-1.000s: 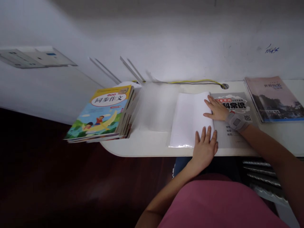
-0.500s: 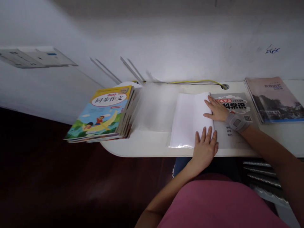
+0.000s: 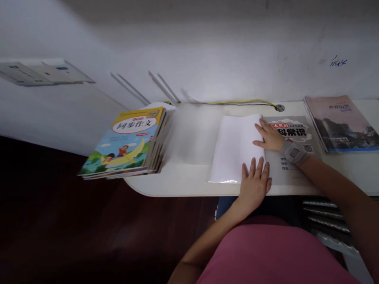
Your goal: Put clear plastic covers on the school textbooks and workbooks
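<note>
A grey-covered book (image 3: 291,171) lies on the white desk, with a white page or cover flap (image 3: 232,146) spread flat to its left. Clear plastic shows at the flap's bottom edge. My right hand (image 3: 270,135), a grey band on its wrist, rests with fingers spread across the seam between flap and grey cover. Lower down, my left hand (image 3: 254,182) presses flat near the same seam, its fingers stretched out. Neither hand grips anything. Left of the flap lie translucent plastic sheets (image 3: 192,138), possibly book covers.
A stack of books (image 3: 124,142) with a colourful top cover overhangs the desk's left end. Another book or small pile (image 3: 340,124) lies at the right. Yellow and black cables run along the wall into a desk hole (image 3: 279,107). A socket panel (image 3: 44,71) is on the left wall.
</note>
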Demonstrator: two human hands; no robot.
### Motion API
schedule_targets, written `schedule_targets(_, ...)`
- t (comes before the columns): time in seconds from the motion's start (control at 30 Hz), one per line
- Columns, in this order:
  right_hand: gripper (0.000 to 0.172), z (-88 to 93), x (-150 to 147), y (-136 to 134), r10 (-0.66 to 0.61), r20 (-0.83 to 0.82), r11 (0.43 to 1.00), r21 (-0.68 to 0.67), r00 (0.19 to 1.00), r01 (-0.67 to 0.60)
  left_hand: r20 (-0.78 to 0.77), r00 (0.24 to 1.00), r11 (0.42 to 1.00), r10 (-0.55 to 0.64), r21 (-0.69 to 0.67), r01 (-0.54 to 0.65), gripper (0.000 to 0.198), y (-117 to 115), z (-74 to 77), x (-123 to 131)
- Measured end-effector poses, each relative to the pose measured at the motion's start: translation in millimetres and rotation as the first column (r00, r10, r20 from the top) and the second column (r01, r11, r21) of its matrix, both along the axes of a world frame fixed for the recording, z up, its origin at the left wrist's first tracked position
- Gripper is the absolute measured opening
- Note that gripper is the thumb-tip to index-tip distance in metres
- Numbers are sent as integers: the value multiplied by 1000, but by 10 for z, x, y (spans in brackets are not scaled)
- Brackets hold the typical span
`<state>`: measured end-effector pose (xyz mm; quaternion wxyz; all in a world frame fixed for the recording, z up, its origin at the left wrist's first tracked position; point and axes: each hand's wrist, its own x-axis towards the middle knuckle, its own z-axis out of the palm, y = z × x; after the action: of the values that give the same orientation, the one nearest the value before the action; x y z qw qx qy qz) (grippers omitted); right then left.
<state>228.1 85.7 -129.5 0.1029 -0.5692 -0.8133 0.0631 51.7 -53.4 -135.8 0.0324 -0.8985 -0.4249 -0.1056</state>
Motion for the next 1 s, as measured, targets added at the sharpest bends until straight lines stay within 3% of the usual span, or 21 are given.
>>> schedule_targets(0.73, 85, -41, 8, 10, 34, 48, 999, 13, 998, -34, -20, 1000, 1000, 11, -9, -11, 52, 9, -23, -46)
schedule_targets(1.0, 84, -68, 14, 17, 31, 76, 999, 28, 997, -34, -32, 998, 998, -50, -43, 49, 58, 47, -13, -126)
